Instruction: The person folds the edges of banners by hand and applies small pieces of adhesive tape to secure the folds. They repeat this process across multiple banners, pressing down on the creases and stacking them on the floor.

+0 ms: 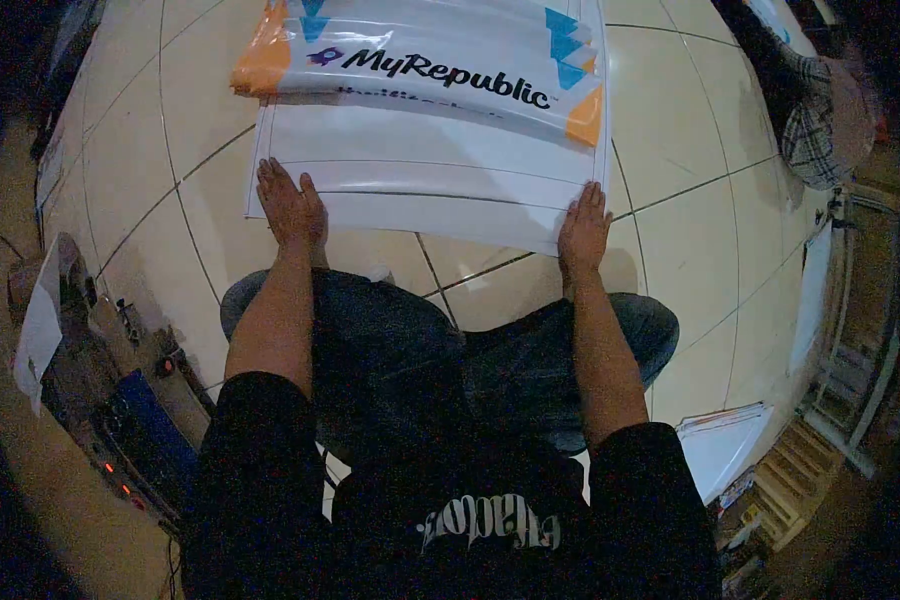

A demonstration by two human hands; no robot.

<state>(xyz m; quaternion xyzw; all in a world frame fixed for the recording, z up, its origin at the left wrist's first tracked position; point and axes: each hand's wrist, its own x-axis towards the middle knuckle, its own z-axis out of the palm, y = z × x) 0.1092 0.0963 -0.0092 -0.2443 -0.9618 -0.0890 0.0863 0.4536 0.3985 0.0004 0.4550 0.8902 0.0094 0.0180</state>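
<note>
A white printed banner (420,135) with orange corners, blue triangles and the word "MyRepublic" lies on the tiled floor. Its printed part is rolled or folded over at the top, and the plain white near end lies flat with thin lines across it. My left hand (291,205) rests on the near left corner, fingers stretched forward and thumb apart. On the near right corner lies my right hand (584,228), its fingers stretched out along the side edge. Neither hand grips anything that shows.
Beige floor tiles (710,230) surround the banner. At the left stands dark equipment (150,430) with red lights. White sheets (720,445) and a wooden slatted object (795,475) lie at the lower right. Checked cloth (815,125) shows at the upper right.
</note>
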